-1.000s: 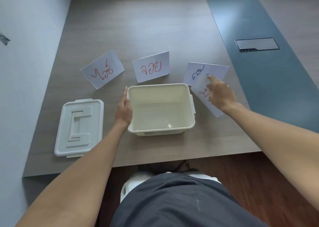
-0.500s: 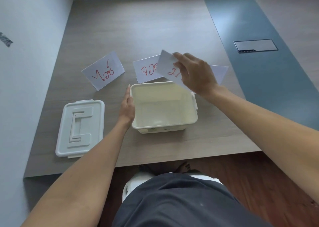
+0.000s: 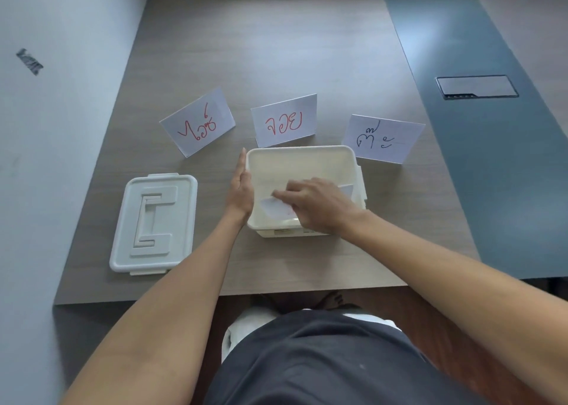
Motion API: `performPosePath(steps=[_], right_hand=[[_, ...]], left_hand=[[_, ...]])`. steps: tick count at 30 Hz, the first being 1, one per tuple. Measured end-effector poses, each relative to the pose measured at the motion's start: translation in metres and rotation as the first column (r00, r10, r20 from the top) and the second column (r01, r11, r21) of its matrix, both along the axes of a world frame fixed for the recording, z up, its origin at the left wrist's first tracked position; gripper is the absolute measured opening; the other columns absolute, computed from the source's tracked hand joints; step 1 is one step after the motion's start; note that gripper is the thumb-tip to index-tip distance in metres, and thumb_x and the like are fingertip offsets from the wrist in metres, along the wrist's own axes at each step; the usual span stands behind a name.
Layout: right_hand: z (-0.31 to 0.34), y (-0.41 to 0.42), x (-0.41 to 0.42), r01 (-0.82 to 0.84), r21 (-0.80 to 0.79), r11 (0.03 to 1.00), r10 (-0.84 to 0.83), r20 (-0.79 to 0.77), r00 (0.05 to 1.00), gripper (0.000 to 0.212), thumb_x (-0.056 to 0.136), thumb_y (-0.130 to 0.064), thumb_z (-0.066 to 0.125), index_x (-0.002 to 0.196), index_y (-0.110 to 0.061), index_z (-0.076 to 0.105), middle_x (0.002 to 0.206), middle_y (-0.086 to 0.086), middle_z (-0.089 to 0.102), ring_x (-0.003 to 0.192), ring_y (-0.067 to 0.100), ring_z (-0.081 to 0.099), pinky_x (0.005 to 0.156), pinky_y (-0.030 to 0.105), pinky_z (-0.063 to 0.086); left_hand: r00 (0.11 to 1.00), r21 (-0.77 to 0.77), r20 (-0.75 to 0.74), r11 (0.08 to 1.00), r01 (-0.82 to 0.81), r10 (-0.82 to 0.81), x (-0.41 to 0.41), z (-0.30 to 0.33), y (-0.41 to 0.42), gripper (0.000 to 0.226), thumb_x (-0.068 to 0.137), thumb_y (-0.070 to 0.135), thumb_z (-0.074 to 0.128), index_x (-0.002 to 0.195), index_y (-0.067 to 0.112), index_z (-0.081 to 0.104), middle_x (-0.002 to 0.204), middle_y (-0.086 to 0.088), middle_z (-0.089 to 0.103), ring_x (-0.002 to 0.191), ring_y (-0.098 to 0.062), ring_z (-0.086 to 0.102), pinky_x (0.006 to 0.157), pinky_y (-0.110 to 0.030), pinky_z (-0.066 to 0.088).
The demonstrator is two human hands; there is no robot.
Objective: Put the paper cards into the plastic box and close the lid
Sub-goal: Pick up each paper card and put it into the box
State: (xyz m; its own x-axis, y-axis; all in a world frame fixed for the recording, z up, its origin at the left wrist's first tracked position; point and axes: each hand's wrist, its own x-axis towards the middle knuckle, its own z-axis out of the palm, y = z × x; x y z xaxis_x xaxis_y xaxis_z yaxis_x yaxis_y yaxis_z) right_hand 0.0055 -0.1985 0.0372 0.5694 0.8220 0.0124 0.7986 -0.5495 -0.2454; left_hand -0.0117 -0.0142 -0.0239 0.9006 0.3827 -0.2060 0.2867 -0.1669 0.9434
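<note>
A cream plastic box (image 3: pixel 295 160) stands uncovered in the middle of the wooden table. My right hand (image 3: pixel 316 204) reaches down into it, fingers on a white paper card (image 3: pixel 276 211) that lies inside the box. My left hand (image 3: pixel 241 187) rests flat against the box's left wall, holding nothing. Behind the box lie three more cards: one with red writing at the left (image 3: pixel 198 121), one with red writing in the middle (image 3: pixel 284 120), one with dark writing at the right (image 3: pixel 382 138). The white lid (image 3: pixel 153 223) lies flat to the left of the box.
The table (image 3: pixel 276 51) ends close to my body at its front edge. A dark blue strip (image 3: pixel 491 158) with a recessed panel (image 3: pixel 476 87) runs along the right. A pale wall (image 3: pixel 61 127) borders the left side.
My right hand lifted a card from the right of the box, carried it over the rim and lowered it inside. The card with dark writing is now uncovered. My left hand stayed put.
</note>
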Motion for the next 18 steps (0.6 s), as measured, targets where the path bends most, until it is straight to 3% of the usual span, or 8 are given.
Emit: performPosePath(steps=[3,6,9,11,13,15,18], right_hand=[[-0.021,-0.003,-0.014,-0.007,-0.069,0.998,0.0,-0.104,0.995,0.045,0.095,-0.014,0.045,0.137,-0.026,0.053,0.11,0.006,0.066,0.09,0.036,0.065,0.069,0.037,0.047],[-0.032,-0.009,-0.023,0.015,-0.008,1.0,-0.016,-0.196,0.98,0.038,0.1,-0.021,0.04,0.136,-0.023,0.054,0.11,0.005,0.067,0.087,0.037,0.066,0.071,0.044,0.053],[-0.032,-0.014,-0.014,0.025,0.091,0.996,0.0,-0.265,0.964,0.034,0.101,-0.02,0.042,0.131,-0.019,0.058,0.112,0.005,0.07,0.092,0.033,0.067,0.074,0.042,0.053],[-0.029,-0.015,0.004,0.098,0.214,0.972,-0.041,-0.259,0.965,0.031,0.099,-0.013,0.047,0.127,-0.012,0.062,0.109,0.008,0.071,0.092,0.034,0.067,0.076,0.045,0.054],[-0.024,-0.019,0.029,0.207,0.372,0.905,-0.137,-0.205,0.969,0.027,0.096,-0.006,0.051,0.119,-0.007,0.066,0.1,0.011,0.07,0.083,0.032,0.067,0.072,0.042,0.054],[-0.021,-0.026,0.06,0.306,0.49,0.816,-0.265,-0.154,0.952,0.022,0.096,-0.005,0.053,0.111,-0.005,0.068,0.094,0.011,0.067,0.07,0.023,0.062,0.066,0.039,0.053],[-0.023,-0.046,0.112,0.53,0.525,0.666,-0.498,-0.216,0.84,0.024,0.098,-0.011,0.048,0.111,-0.006,0.068,0.101,0.014,0.061,0.081,0.025,0.063,0.074,0.041,0.053]], left_hand=[[1.0,0.061,0.002,0.998,0.011,-0.012,0.0,0.0,-0.001,0.052,0.104,0.02,0.024,0.155,0.033,0.027,0.159,0.015,0.029,0.138,0.006,0.026,0.109,-0.014,0.019],[1.0,0.103,0.002,0.994,0.021,-0.021,-0.002,0.0,-0.001,0.053,0.104,0.016,0.024,0.155,0.03,0.03,0.155,0.016,0.034,0.129,0.017,0.028,0.101,-0.002,0.019],[1.0,0.107,-0.006,0.994,0.03,-0.029,-0.004,-0.002,0.0,0.054,0.104,0.013,0.025,0.155,0.027,0.028,0.135,0.037,0.035,0.108,0.038,0.031,0.086,0.012,0.018],[0.999,0.112,-0.024,0.993,0.034,-0.031,-0.005,-0.002,0.0,0.054,0.104,0.014,0.025,0.156,0.028,0.026,0.143,0.036,0.03,0.122,0.027,0.029,0.089,0.012,0.016],[0.999,0.119,-0.041,0.992,0.029,-0.024,-0.004,-0.002,0.0,0.054,0.104,0.015,0.025,0.156,0.031,0.025,0.153,0.026,0.028,0.132,0.016,0.023,0.092,0.012,0.014],[0.999,0.107,-0.044,0.994,0.025,-0.02,-0.004,-0.003,-0.001,0.054,0.104,0.015,0.024,0.156,0.032,0.025,0.158,0.02,0.025,0.13,0.02,0.02,0.094,0.013,0.012],[0.999,0.105,-0.046,0.994,0.02,-0.016,-0.004,-0.004,-0.001,0.053,0.105,0.016,0.023,0.155,0.031,0.026,0.159,0.018,0.024,0.127,0.025,0.018,0.095,0.013,0.01]])
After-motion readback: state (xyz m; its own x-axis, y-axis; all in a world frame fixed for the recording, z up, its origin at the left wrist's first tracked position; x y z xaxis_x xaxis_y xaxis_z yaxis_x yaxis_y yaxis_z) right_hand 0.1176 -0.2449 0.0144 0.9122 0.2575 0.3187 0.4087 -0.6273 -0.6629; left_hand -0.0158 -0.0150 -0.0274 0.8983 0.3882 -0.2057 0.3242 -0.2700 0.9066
